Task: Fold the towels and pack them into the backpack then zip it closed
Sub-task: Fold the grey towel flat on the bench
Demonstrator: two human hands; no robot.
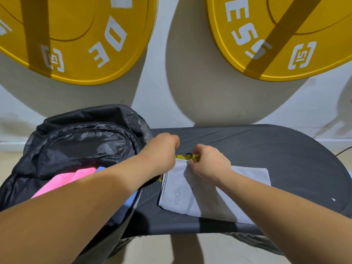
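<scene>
While grey towel (192,195) lies on counter (285,153) just right of open backpack (80,147), both hands' grip pinches its far edge: left hand (162,149), right hand (207,161). Folding step; next fold over, then pack.

The word "YOGA" is printed in pale grey on the grey towel (190,193), low in the centre of the frame, and is read sideways. Large white letters are carried on the two yellow discs: "OE" on the upper-left disc (80,60), "ES" on the upper-right disc (247,60). A white bracketed logo is shown on each. Yellow lettering on the dark platform (266,149) is hidden by the hands.
</scene>
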